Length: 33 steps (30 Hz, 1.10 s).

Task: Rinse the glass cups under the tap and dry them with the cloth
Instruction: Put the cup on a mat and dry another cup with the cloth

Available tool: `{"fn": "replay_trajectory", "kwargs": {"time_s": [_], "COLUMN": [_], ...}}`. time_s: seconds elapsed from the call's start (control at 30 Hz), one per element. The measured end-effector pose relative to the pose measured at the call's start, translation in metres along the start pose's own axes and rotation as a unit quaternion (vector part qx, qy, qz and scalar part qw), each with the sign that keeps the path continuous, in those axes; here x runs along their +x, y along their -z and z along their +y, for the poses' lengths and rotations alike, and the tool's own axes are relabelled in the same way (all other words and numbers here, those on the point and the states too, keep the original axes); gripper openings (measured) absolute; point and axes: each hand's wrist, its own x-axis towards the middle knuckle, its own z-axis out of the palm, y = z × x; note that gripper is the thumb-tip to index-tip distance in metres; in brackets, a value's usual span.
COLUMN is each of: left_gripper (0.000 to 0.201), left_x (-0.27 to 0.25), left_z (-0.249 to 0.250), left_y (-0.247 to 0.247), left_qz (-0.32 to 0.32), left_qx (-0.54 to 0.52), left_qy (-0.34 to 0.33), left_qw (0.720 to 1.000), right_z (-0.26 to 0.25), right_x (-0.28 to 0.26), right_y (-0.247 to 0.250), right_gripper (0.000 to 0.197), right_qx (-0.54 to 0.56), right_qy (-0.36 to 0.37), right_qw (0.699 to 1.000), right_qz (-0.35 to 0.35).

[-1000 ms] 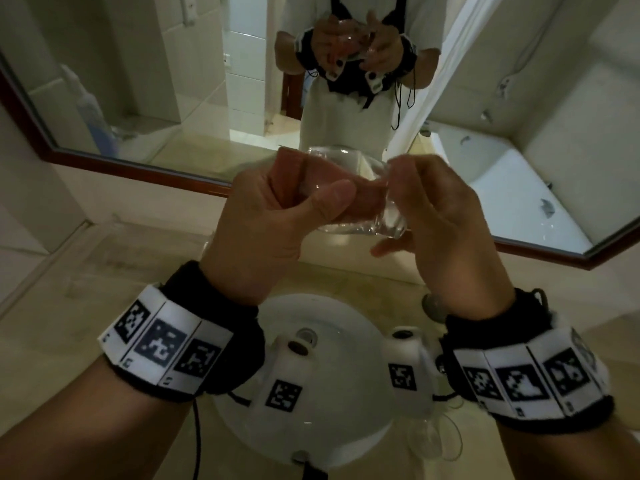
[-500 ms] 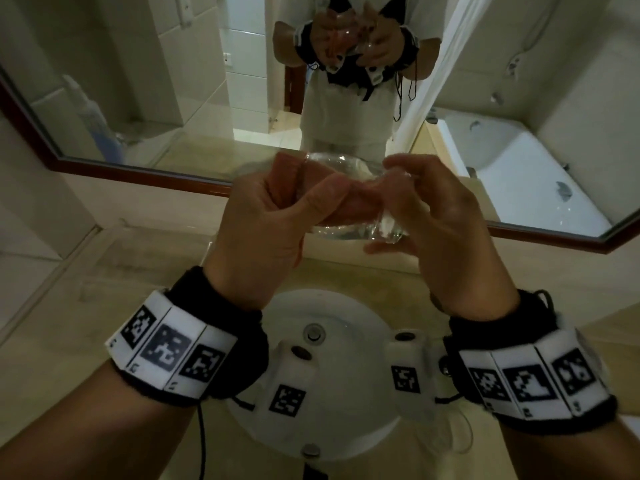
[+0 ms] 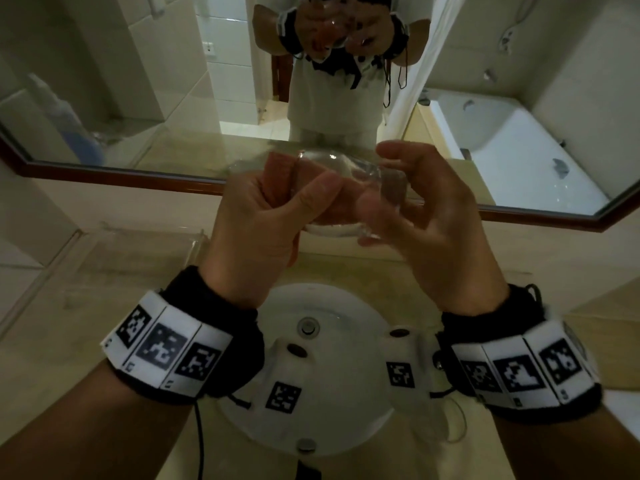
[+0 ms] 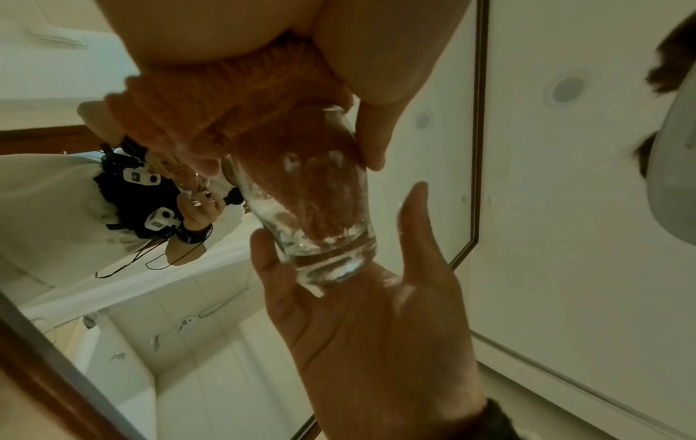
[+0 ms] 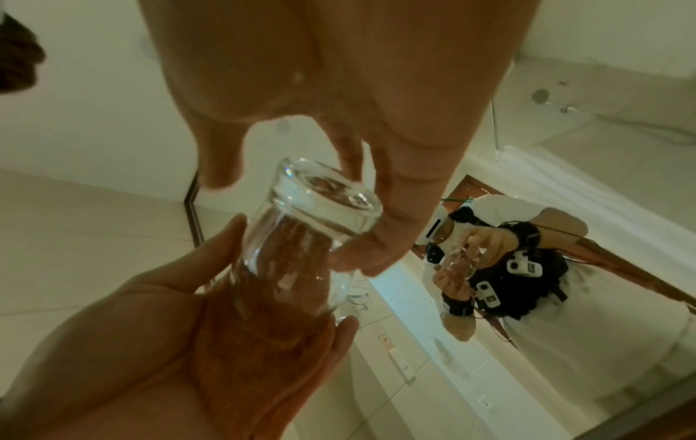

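A clear glass cup (image 3: 346,174) is held level above the sink, between both hands. An orange cloth (image 3: 277,168) is stuffed into its mouth and fills most of the inside (image 4: 312,202). My left hand (image 3: 301,181) grips the bunched cloth (image 4: 211,98) at the rim, thumb lying along the glass wall. My right hand (image 3: 384,181) holds the thick base (image 5: 324,202) between thumb and fingertips. From the right wrist view the cloth (image 5: 263,327) lies in the left palm (image 5: 132,342). The tap is hidden.
A white round sink (image 3: 346,427) with a drain (image 3: 306,325) lies below the hands in a beige counter. Another clear glass (image 3: 446,424) stands on the counter under my right wrist. A clear tray (image 3: 138,244) sits at left. A brown-framed mirror (image 3: 104,168) is close behind.
My right hand's fingers have spread and shifted round the glass base. The left hand still grips the cloth inside the glass. Both hands stay above the sink.
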Motion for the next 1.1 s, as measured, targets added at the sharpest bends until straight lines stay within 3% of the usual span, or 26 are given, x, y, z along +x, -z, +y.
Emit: {"fn": "replay_trajectory", "kwargs": {"time_s": [0.1,0.2,0.37,0.5,0.57,0.67,0.73,0.83,0.9,1.0,1.1], "left_gripper": [0.015,0.023,0.022,0.019,0.014,0.022,0.043,0.020,0.017,0.016,0.015], "left_x": [0.000,0.002,0.005,0.008,0.010,0.014,0.016,0.019,0.021,0.022,0.022], "left_z": [-0.006,-0.011,-0.016,-0.023,-0.029,-0.047,-0.057,-0.065,-0.072,-0.081,-0.090], "left_y": [-0.004,0.000,-0.006,-0.014,-0.020,-0.026,-0.033,-0.053,-0.066,-0.092,-0.122], "left_qz": [-0.001,0.017,0.013,-0.016,-0.027,-0.033,-0.024,-0.056,-0.081,-0.120,-0.142], "left_qx": [-0.019,0.010,0.013,-0.019,-0.028,-0.020,-0.014,-0.020,-0.030,-0.059,-0.109], "left_qy": [0.009,0.019,0.020,0.015,0.012,0.036,0.062,0.047,0.046,0.048,0.067], "left_qw": [1.000,1.000,1.000,1.000,0.999,0.999,0.998,0.997,0.995,0.990,0.981], "right_z": [0.003,0.009,0.023,0.024,0.029,0.033,0.037,0.047,0.053,0.060,0.068], "right_x": [0.001,0.001,-0.002,-0.004,-0.006,-0.012,-0.019,-0.028,-0.033,-0.038,-0.049], "right_y": [0.000,0.002,0.009,0.010,0.016,0.030,0.041,0.058,0.067,0.084,0.112], "right_gripper": [0.048,0.039,0.060,0.062,0.049,0.025,0.044,0.061,0.065,0.049,0.031], "right_qx": [0.022,-0.015,-0.004,0.018,0.023,0.019,0.005,0.012,0.010,0.025,0.013], "right_qy": [-0.044,0.009,0.075,-0.036,-0.073,-0.049,-0.037,-0.035,-0.064,-0.129,-0.107], "right_qw": [0.999,1.000,0.997,0.999,0.997,0.999,0.999,0.999,0.996,0.987,0.988], "right_qz": [-0.008,-0.021,-0.026,0.025,0.024,0.009,0.004,0.028,0.063,0.094,0.106]}}
